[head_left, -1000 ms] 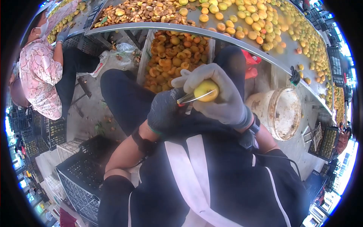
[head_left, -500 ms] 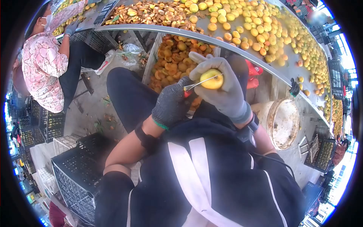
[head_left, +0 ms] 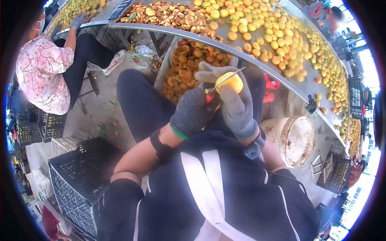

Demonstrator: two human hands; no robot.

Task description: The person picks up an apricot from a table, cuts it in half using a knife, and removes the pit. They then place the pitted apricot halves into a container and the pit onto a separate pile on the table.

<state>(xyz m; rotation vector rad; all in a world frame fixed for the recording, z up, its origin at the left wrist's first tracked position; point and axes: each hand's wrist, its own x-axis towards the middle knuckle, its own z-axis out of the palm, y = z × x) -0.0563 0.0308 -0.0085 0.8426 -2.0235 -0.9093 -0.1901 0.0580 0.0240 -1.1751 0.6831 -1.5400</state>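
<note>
My left hand, in a dark grey knit glove with a green cuff, is closed around the red handle of a small knife. The thin blade lies across a yellow apricot, its tip sticking out past the upper right side. In a pale grey glove, my right hand grips that apricot from below and behind. Both hands are close together over my lap, just in front of a crate of halved, orange-fleshed apricots between my knees. The gloves hide part of the knife handle.
A metal-edged table curves ahead, carrying whole apricots and a heap of pits or pieces. A dirty white bucket stands to my right, a black plastic crate to my left. Another person sits at left.
The apricot has turned in my right hand, and the blade now runs across its side rather than pointing at its middle. My left hand has shifted slightly right.
</note>
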